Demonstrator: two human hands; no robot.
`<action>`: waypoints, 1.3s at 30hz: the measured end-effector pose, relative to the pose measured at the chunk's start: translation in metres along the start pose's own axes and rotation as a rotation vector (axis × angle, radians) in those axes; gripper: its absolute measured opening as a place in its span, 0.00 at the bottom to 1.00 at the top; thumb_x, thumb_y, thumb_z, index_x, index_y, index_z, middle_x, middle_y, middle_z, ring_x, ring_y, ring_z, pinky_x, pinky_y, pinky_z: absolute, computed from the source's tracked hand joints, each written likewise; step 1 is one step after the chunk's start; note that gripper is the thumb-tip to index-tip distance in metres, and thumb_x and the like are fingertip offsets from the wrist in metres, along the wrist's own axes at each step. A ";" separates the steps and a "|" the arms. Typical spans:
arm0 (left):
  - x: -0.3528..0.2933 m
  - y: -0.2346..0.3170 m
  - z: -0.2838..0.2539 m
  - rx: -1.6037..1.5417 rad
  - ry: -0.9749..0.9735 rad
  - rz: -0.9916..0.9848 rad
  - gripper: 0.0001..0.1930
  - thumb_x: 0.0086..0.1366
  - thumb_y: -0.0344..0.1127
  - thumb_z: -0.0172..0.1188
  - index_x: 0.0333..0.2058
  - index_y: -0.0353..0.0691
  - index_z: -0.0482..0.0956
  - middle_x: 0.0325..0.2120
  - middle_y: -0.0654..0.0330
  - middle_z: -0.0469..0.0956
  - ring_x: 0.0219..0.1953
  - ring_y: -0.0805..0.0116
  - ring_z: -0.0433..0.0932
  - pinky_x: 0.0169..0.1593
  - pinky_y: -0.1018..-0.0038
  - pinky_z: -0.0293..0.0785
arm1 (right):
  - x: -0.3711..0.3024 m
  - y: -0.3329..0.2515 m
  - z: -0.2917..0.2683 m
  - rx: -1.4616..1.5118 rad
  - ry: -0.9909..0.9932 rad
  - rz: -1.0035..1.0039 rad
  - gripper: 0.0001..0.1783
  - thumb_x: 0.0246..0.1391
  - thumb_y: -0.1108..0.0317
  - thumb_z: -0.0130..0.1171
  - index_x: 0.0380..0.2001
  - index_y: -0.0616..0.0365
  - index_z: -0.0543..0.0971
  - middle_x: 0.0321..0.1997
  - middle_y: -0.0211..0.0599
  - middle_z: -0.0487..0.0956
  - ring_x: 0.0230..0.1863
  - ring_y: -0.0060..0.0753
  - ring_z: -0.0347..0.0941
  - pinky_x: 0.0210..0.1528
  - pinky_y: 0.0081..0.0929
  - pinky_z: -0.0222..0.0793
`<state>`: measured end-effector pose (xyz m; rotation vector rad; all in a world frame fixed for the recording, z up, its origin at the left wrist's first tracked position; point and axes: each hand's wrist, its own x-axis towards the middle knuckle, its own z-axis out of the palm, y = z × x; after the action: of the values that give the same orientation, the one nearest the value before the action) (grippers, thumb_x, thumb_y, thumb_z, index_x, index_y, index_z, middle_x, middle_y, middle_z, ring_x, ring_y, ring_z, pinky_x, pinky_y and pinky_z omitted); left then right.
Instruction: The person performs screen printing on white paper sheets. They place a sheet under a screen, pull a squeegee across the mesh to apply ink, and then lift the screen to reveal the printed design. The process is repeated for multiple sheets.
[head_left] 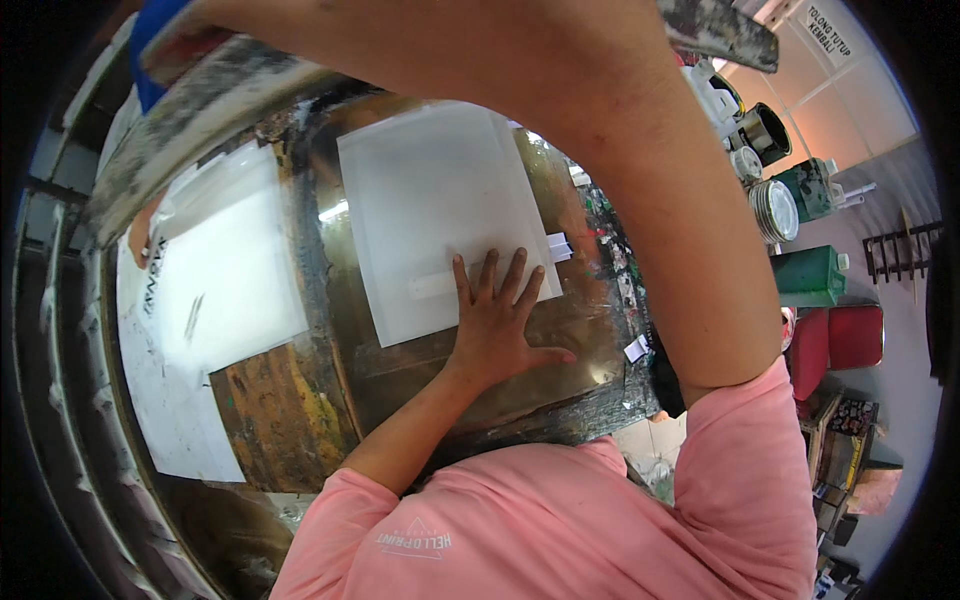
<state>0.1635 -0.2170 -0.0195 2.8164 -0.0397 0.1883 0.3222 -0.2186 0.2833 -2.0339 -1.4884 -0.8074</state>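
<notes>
My left hand (500, 325) lies flat with spread fingers on the lower edge of a whitish translucent sheet (435, 205). The sheet rests on a shiny brown board (510, 385), and a pale strip shows under it by my fingertips. My right arm (640, 150) is raised and bends across the top of the view to the far left. There my right hand (185, 45) is partly visible beside a paint-smeared bar (205, 115) and something blue (150, 55); its fingers are not clear.
At the left, another hand (140, 235) touches a bright white sheet (230, 270) with dark lettering. A stained wooden strip (290, 400) divides it from the board. Small white paper tabs (560, 247) sit at the board's right. Beyond stand green jugs (808, 277), tins (765, 135) and a red chair (850, 335).
</notes>
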 end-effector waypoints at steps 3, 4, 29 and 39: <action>0.006 0.003 -0.006 0.006 -0.016 0.028 0.67 0.50 0.93 0.51 0.74 0.42 0.70 0.77 0.46 0.60 0.78 0.31 0.56 0.75 0.19 0.28 | 0.001 0.008 0.004 0.008 0.023 -0.044 0.28 0.71 0.47 0.44 0.18 0.47 0.72 0.14 0.25 0.64 0.18 0.28 0.57 0.49 0.45 0.71; 0.007 0.003 -0.006 0.003 -0.013 0.052 0.66 0.52 0.93 0.49 0.74 0.41 0.71 0.77 0.46 0.61 0.78 0.32 0.56 0.76 0.20 0.27 | 0.000 0.010 0.005 0.012 0.030 -0.053 0.29 0.72 0.46 0.44 0.17 0.48 0.72 0.14 0.25 0.64 0.18 0.28 0.57 0.49 0.45 0.71; -0.173 -0.095 -0.083 0.040 0.316 -0.780 0.57 0.35 0.67 0.87 0.65 0.42 0.83 0.47 0.58 0.78 0.55 0.58 0.73 0.68 0.56 0.59 | -0.228 -0.066 0.060 0.195 -0.742 0.131 0.22 0.65 0.42 0.64 0.43 0.50 0.87 0.36 0.43 0.84 0.42 0.54 0.83 0.45 0.51 0.77; -0.184 -0.112 -0.060 0.062 0.365 -0.642 0.61 0.28 0.72 0.83 0.64 0.47 0.84 0.43 0.58 0.72 0.51 0.55 0.68 0.61 0.55 0.54 | -0.215 -0.009 0.172 0.181 -0.408 0.039 0.27 0.52 0.53 0.76 0.52 0.53 0.83 0.46 0.37 0.81 0.46 0.46 0.78 0.46 0.44 0.80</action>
<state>-0.0213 -0.0907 -0.0224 2.6436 0.9416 0.5418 0.2939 -0.2416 0.0103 -2.1642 -1.6576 -0.2343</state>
